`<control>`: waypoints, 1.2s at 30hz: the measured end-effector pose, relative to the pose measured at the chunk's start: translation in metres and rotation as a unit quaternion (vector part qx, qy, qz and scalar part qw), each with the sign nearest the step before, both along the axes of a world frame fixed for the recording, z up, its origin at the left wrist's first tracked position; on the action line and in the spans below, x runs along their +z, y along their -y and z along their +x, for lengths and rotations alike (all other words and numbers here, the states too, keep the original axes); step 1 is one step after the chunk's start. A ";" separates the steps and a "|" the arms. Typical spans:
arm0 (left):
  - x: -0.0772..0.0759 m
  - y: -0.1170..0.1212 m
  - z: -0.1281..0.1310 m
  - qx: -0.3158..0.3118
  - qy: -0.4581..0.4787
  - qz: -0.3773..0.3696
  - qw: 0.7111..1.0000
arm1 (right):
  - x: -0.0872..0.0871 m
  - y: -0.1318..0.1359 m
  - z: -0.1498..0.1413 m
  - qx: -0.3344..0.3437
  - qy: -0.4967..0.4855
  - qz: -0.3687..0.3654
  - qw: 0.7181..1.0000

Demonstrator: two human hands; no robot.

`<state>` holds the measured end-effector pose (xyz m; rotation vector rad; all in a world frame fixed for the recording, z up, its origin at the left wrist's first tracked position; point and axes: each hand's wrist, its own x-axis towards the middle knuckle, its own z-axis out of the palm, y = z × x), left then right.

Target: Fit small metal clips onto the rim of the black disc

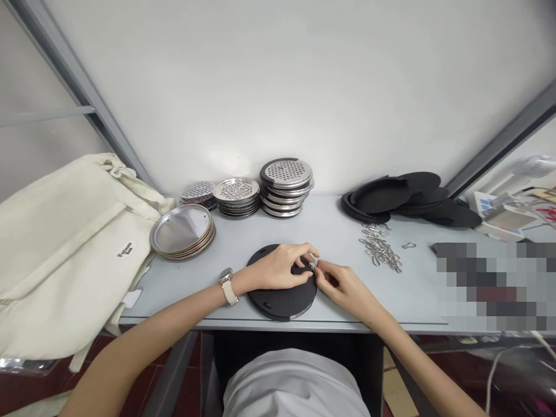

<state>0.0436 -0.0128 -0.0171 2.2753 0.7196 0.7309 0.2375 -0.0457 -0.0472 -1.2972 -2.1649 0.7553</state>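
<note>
A round black disc (278,304) with small slots lies flat at the table's front edge, partly covered by my left hand. My left hand (284,266), with a watch at its wrist, reaches across it, thumb and fingers curled at the disc's right rim. From the right, my right hand (341,284) pinches a small metal clip (312,266) against that same rim. Fingertips hide most of the clip, so whether it passes through a slot cannot be seen. Several loose metal spring clips (380,249) are heaped beyond my right hand.
Metal grater plates (286,172) stand in stacks by the wall. Plain round metal plates (180,229) are piled at left, beside a cream bag (73,249). Black discs and rings (391,197) lie piled at back right. Small boxes (499,217) sit at far right, near a blurred-out patch.
</note>
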 end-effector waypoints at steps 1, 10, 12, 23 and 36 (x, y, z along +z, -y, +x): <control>0.000 0.000 0.000 -0.002 0.001 0.001 1.000 | 0.000 0.000 0.000 -0.001 -0.001 0.000 1.000; 0.001 0.000 0.000 -0.009 -0.001 0.006 1.000 | -0.002 0.001 0.001 0.004 -0.006 0.004 1.000; 0.001 0.000 0.000 -0.010 0.001 0.004 1.000 | -0.003 0.001 0.001 0.001 -0.005 0.010 1.000; 0.001 0.000 0.000 -0.009 0.002 -0.008 1.000 | -0.001 0.003 0.000 -0.001 0.001 0.026 1.000; 0.001 0.000 -0.002 -0.018 0.005 -0.008 1.000 | 0.001 0.004 -0.002 -0.002 0.029 0.035 0.999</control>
